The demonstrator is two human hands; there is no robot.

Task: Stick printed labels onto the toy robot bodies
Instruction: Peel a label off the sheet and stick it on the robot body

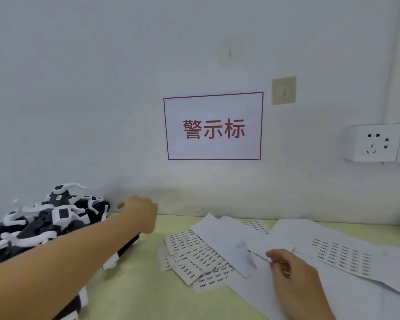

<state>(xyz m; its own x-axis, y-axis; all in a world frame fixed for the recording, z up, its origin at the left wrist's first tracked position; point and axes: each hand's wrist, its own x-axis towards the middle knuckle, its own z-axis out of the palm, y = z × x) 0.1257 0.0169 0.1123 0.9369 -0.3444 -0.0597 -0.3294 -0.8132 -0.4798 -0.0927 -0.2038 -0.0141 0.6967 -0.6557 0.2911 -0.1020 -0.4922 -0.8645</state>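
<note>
Lower left of the frame: a heaped pile of black-and-white plastic toy robot bodies (42,222), limbs tangled, on a pale yellow-green tabletop (134,292). Lying across that pile, the left forearm, with the left hand (140,212) reaching to the pile's far right edge near the wall; fingers blurred and partly turned away, so cannot tell whether gripping a body or only touching one. Lower middle: several small white sheets of printed labels (194,255) fanned and overlapping, rows of dark print visible, text too small to read. To their right, larger white backing sheets (240,236), 1 still carrying a block of printed labels (342,257) toward the right edge. Lower right: the right hand (291,271) resting on those sheets, thumb and forefinger drawn together at a sheet edge, seemingly pinching a peeled label or the paper itself; too small to say which. On the white wall behind, a red-bordered white sign with red characters (214,127), a beige square plate (283,90) above it, a white power socket block (376,143) at right.

Progress, as a judgement: early or mid-batch. Plenty of labels left on the sheets, a full pile of bodies, no separate finished stack in view. Likely step in hand: fetching 1 body while readying 1 label.
</note>
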